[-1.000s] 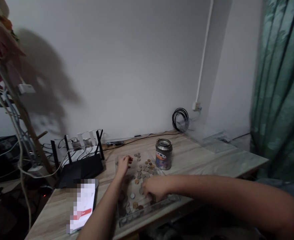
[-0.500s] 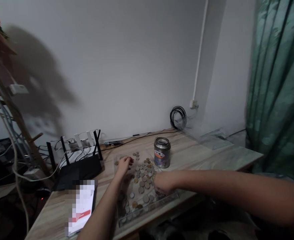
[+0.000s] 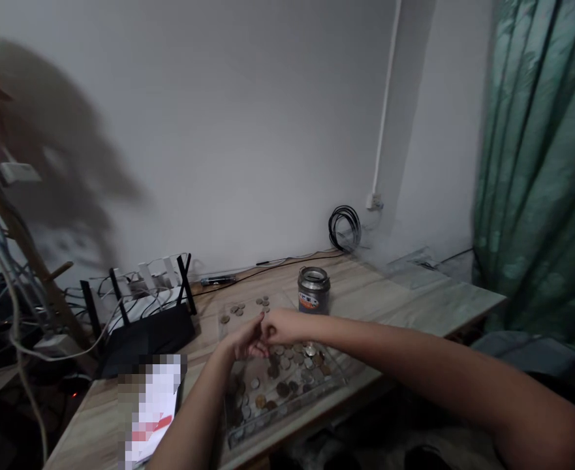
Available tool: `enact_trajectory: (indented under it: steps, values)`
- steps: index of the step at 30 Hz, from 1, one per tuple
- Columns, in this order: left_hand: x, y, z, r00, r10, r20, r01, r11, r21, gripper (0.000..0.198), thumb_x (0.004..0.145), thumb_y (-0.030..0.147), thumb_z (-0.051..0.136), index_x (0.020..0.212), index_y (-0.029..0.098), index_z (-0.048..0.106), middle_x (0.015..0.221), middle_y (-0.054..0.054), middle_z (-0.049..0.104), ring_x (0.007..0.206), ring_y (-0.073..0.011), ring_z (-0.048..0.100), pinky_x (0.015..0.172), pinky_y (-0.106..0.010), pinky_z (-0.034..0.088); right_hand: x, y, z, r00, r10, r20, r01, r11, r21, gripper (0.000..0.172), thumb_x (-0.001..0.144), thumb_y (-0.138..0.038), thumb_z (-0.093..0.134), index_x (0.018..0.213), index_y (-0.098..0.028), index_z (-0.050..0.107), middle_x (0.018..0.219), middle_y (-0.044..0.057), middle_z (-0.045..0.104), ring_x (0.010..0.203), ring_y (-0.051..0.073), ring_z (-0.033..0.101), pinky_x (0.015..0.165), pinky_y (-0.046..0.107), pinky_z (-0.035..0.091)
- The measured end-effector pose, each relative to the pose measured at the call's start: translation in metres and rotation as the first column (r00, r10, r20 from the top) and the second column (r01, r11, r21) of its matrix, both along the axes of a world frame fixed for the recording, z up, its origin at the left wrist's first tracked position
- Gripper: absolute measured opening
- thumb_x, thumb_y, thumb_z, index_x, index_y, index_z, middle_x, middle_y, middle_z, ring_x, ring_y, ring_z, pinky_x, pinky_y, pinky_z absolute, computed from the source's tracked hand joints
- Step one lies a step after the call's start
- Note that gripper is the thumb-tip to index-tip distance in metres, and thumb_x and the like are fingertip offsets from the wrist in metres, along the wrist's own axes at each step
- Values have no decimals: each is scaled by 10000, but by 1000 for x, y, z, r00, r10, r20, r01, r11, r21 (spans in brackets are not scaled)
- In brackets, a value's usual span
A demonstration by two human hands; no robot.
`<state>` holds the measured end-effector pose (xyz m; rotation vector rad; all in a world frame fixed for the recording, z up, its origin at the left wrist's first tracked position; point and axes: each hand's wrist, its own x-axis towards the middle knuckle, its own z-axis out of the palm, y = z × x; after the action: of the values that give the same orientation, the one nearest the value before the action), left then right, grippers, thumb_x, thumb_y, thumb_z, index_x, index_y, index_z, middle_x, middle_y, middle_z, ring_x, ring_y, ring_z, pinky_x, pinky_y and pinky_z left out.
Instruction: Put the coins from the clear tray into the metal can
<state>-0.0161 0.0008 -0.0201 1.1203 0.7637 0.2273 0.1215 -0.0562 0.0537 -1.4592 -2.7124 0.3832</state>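
Observation:
A clear plastic tray [image 3: 287, 408] on the table holds many loose silver and brass-coloured coins [image 3: 286, 363]. Over its middle, my left hand [image 3: 246, 339] is half turned up, its thumb apart from its loosely bent fingers; no held thing shows in it. My right hand [image 3: 283, 325] reaches across and meets the left, fingers curled towards the thumb. Whatever is between those fingers is hidden. Just behind the right wrist stands a metal can [image 3: 313, 290] with a slotted lid and a printed label, its lower part covered by the forearm.
A black router [image 3: 145, 339] with upright antennas sits at the left, and a phone [image 3: 155, 418] with a blurred screen lies before it. A coiled black cable [image 3: 344, 228] rests against the wall. Thin cables run along the table's back edge. A green curtain [image 3: 536, 170] hangs at the right.
My right hand has moved left and away from me, from the coins near the tray's right side to my left hand. My left hand has come slightly nearer and turned up. The view has shifted slightly.

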Motion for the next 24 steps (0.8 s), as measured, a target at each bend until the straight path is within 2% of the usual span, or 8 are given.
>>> enact_trajectory:
  steps: [2, 5, 6, 9, 12, 14, 20, 24]
  values:
    - [-2, 0, 2, 998, -30, 53, 31, 999, -25, 488, 762, 572, 330, 745, 142, 560, 531, -38, 556, 391, -86, 471, 351, -161, 281, -4, 7, 12, 995, -50, -91, 56, 996, 62, 216, 726, -255, 489, 849, -168, 644, 720, 24, 641, 609, 113, 548, 537, 198, 349]
    - [-4, 0, 6, 997, -6, 77, 11, 998, -61, 441, 773, 536, 352, 643, 150, 521, 480, 5, 485, 298, -24, 288, 301, -143, 91, 6, 9, 15, 993, -119, 11, 117, 984, 135, 273, 715, -298, 513, 922, -156, 620, 835, 61, 634, 724, 156, 560, 595, 223, 366]
    - [-4, 1, 7, 997, 20, 75, -15, 997, -73, 417, 778, 512, 368, 620, 150, 504, 470, 20, 459, 294, -14, 243, 305, -143, 61, 13, 8, 12, 989, -104, 101, 95, 992, 88, 357, 647, -320, 590, 963, -153, 607, 879, 70, 626, 765, 177, 560, 616, 231, 372]
    - [-3, 2, 8, 987, 148, 58, -143, 986, -80, 361, 771, 459, 419, 597, 147, 474, 453, 49, 405, 303, -8, 198, 313, -141, 47, 33, 0, -7, 939, 15, 344, 25, 993, -113, 867, 310, -318, 770, 1121, -138, 523, 1030, 114, 573, 872, 252, 541, 671, 264, 391]
    - [-2, 2, 9, 964, 251, 82, -247, 967, -54, 314, 761, 419, 441, 622, 142, 489, 464, 53, 403, 309, -6, 217, 314, -138, 40, 45, -7, -25, 902, 22, 431, 23, 995, -99, 1071, 181, -319, 788, 1183, -129, 463, 1110, 159, 519, 941, 307, 508, 724, 319, 386]
    - [-3, 1, 9, 951, 293, 104, -290, 956, -41, 287, 759, 395, 444, 639, 140, 496, 476, 52, 407, 311, -4, 231, 313, -137, 35, 49, -9, -30, 902, 40, 430, 0, 996, -92, 1008, 199, -344, 790, 1143, -148, 495, 1055, 140, 551, 920, 300, 515, 736, 343, 375]
    - [-4, -1, 11, 938, 327, 113, -325, 945, -35, 266, 761, 372, 444, 676, 129, 511, 495, 46, 419, 319, -1, 238, 313, -135, 40, 55, -16, -24, 881, 153, 448, -113, 987, -115, 350, 389, -318, 767, 682, -180, 633, 664, 19, 596, 755, 238, 554, 713, 349, 351]
    - [-2, -4, 13, 949, 315, 13, -315, 949, 12, 302, 758, 405, 445, 656, 135, 534, 486, 40, 443, 325, -10, 245, 316, -142, 72, 53, -28, -22, 845, 169, 508, -130, 985, -112, 236, 489, -258, 729, 700, -198, 640, 668, 11, 610, 719, 212, 559, 686, 329, 350]
